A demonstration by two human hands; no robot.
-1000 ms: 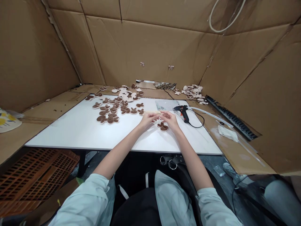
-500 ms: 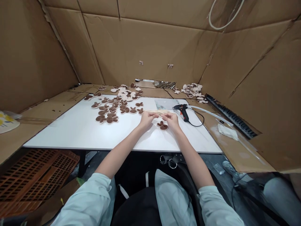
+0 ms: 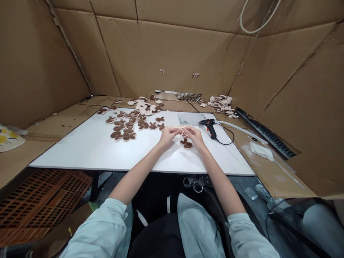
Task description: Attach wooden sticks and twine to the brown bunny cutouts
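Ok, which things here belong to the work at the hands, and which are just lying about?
Part of the work:
left hand, right hand, thin wooden sticks, brown bunny-shaped cutouts, probably the glue gun

Lying about:
crumpled tissue, orange crate, cardboard walls

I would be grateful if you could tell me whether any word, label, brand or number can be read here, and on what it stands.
No text can be read. The printed sheet in clear plastic shows marks too small to read. The black glue gun shows no legible brand.
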